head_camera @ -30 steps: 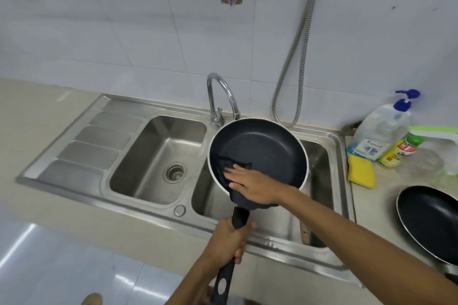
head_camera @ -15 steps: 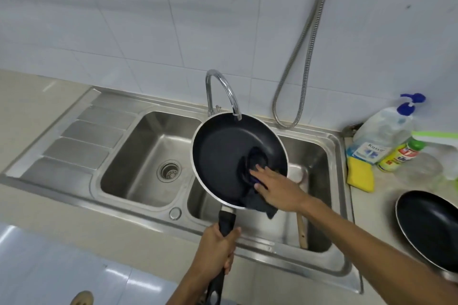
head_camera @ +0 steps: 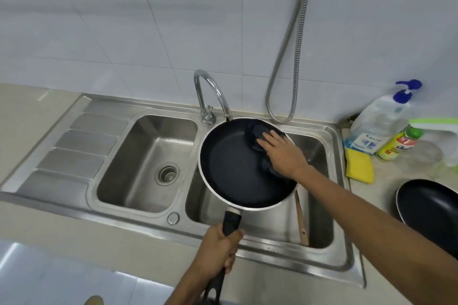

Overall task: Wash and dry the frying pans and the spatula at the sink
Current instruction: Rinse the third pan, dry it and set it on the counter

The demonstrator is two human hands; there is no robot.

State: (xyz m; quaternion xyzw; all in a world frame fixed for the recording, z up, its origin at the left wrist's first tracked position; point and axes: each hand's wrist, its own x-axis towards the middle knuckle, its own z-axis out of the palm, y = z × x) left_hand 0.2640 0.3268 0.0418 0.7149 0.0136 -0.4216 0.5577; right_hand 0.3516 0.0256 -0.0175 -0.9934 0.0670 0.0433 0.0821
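Left hand (head_camera: 218, 249) curls round the black handle of the round black frying pan (head_camera: 233, 168), held over the stainless steel sink (head_camera: 138, 218)'s right basin. Right hand (head_camera: 280, 153), fingers flat and straight, presses a dark crumpled cloth (head_camera: 254, 135) against the pan's far inner edge.

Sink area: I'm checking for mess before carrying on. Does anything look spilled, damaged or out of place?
Nothing stands out. The left hand grips the frying pan over the right basin; the right hand presses a dark cloth into it. A wooden spatula leans in that basin, a second frying pan sits on the counter.
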